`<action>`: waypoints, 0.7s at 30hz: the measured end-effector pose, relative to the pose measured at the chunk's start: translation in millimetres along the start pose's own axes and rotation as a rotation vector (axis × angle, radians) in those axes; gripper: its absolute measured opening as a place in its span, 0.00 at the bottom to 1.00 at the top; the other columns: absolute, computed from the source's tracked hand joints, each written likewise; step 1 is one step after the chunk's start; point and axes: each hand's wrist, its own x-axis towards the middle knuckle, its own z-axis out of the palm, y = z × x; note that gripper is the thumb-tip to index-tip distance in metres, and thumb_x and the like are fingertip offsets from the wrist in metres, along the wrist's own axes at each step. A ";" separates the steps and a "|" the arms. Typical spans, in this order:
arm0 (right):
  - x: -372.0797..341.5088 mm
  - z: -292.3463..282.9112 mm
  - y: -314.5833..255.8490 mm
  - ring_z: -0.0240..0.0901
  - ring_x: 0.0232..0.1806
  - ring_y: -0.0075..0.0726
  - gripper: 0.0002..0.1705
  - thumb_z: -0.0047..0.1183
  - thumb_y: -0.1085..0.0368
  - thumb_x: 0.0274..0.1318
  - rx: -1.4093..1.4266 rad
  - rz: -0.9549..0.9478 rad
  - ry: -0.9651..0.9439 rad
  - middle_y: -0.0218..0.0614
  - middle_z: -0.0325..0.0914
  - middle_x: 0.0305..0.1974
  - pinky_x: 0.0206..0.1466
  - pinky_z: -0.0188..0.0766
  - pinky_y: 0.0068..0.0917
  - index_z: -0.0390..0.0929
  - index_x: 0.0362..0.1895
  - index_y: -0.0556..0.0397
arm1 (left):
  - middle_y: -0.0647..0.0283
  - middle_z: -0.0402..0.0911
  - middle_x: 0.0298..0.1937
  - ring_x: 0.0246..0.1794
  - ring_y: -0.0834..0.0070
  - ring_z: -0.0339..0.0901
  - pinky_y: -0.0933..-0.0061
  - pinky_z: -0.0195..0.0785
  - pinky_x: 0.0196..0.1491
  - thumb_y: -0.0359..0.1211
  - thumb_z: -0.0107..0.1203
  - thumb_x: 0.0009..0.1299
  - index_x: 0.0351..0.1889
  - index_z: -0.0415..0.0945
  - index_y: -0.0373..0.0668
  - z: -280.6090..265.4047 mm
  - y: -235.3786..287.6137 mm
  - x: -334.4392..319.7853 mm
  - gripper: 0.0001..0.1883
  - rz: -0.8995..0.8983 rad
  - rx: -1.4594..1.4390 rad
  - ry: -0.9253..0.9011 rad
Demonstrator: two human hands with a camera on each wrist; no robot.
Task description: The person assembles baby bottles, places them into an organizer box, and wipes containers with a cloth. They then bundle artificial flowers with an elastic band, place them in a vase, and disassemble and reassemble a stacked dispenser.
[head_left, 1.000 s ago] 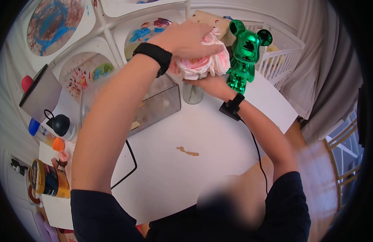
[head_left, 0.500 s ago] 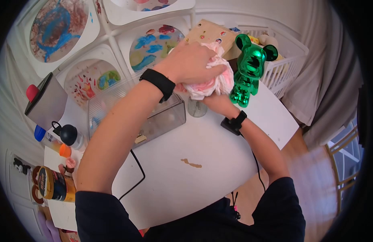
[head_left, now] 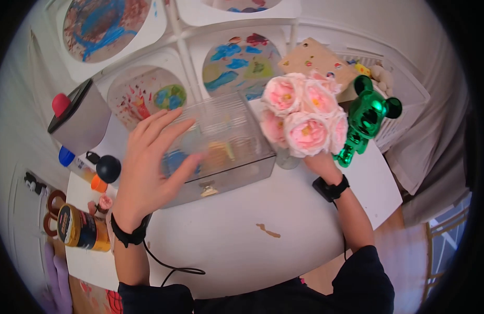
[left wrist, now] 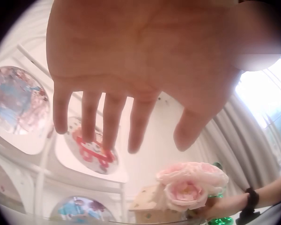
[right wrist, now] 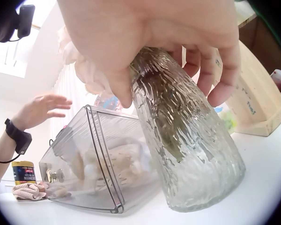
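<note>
My right hand [head_left: 323,165] holds a textured glass vase [right wrist: 187,136] near its top. In the right wrist view the thumb is on one side of the neck and the fingers curl round the other. Stems show through the glass, and the vase's base is at the white tabletop. Pink flowers [head_left: 307,131] fan out above the rim, hiding most of the vase in the head view. My left hand [head_left: 153,162] is in the air, fingers straight and spread, holding nothing. It overlaps the left part of a clear lidded box [head_left: 226,180] in the head view.
A shiny green bear figure [head_left: 365,118] stands just right of the flowers. On the left are a dark-capped bottle [head_left: 108,168], an orange cap [head_left: 99,183], a small pink flower [head_left: 105,201] and a yellow-and-black tub [head_left: 85,227]. A black cable [head_left: 174,268] lies near the left wrist.
My left hand has come off the flowers and moved left and toward me, fingers now spread. The right hand stays at the vase. The head view has shifted, so the scene sits further right.
</note>
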 end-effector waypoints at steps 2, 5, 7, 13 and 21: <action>-11.7 3.2 17.8 0.74 0.70 0.56 0.27 0.67 0.64 0.64 -0.143 -0.040 -0.076 0.45 0.81 0.66 0.76 0.68 0.50 0.80 0.66 0.51 | 0.53 0.81 0.71 0.74 0.52 0.73 0.54 0.63 0.75 0.36 0.70 0.69 0.66 0.83 0.42 -7.2 -16.0 -26.8 0.27 -0.107 -0.026 -0.007; -8.9 1.1 20.7 0.76 0.68 0.59 0.25 0.65 0.65 0.65 -0.276 -0.055 -0.162 0.46 0.82 0.63 0.74 0.69 0.52 0.81 0.65 0.51 | 0.53 0.83 0.69 0.71 0.53 0.75 0.56 0.65 0.74 0.33 0.70 0.70 0.64 0.84 0.41 -6.9 -28.7 -58.3 0.24 -0.223 -0.031 0.000; -7.9 0.2 19.9 0.76 0.67 0.61 0.24 0.64 0.65 0.65 -0.254 -0.028 -0.200 0.47 0.83 0.62 0.73 0.69 0.54 0.81 0.64 0.51 | 0.54 0.83 0.67 0.70 0.53 0.75 0.57 0.65 0.73 0.32 0.70 0.69 0.63 0.84 0.41 -3.3 -35.7 -80.6 0.23 -0.271 -0.041 0.002; 7.1 -9.2 -45.8 0.80 0.48 0.40 0.22 0.69 0.55 0.67 0.216 0.485 -0.045 0.41 0.87 0.47 0.56 0.75 0.38 0.84 0.55 0.60 | 0.52 0.83 0.68 0.67 0.54 0.78 0.57 0.65 0.73 0.31 0.69 0.68 0.64 0.83 0.40 -1.9 -29.6 -130.8 0.25 -0.404 -0.076 0.099; -12.1 -3.7 -77.3 0.72 0.41 0.31 0.23 0.68 0.56 0.69 -0.028 0.510 0.198 0.34 0.77 0.42 0.46 0.70 0.29 0.79 0.55 0.61 | 0.52 0.76 0.74 0.68 0.60 0.76 0.63 0.73 0.63 0.29 0.65 0.72 0.75 0.75 0.40 44.7 -43.7 -171.5 0.31 -0.508 -0.080 0.303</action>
